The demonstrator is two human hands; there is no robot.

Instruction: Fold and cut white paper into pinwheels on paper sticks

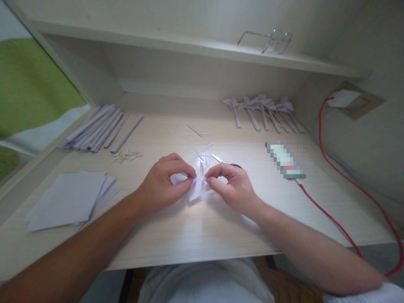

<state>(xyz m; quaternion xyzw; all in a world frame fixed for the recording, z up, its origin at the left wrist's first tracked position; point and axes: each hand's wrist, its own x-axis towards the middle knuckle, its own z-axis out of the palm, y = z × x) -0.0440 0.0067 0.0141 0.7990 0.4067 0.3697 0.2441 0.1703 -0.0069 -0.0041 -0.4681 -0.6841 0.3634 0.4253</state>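
The folded paper [197, 192] is at the middle of the bench's near part, held between the two hands; blur hides whether its lowest corner touches the bench [176, 242]. The left hand [168, 181] pinches it between thumb and forefinger on the left, and the right hand [233, 185] does likewise on the right, both grips close to its centre.

The likeliest trouble, I judge, is a tear or a stray crease: the sheet looks thin, and the two pinches sit so near each other that an uneven pull would strain the middle. If one grip slackened, a flap could spring back and lose its fold. The scissors [217, 158] lie just beyond the right fingers, blade towards the far left — a careless reach forward could meet the tip. The loose paper strips [205, 152] beside them might catch under the work.

As for direction, the folded paper has flaps spreading several ways: one points away from the person, one comes back towards the person and a little left, another goes left behind the left fingers. No single long axis stands out — the clearest line runs from far to near, its near end leaning left. Which face is the front, I cannot tell.
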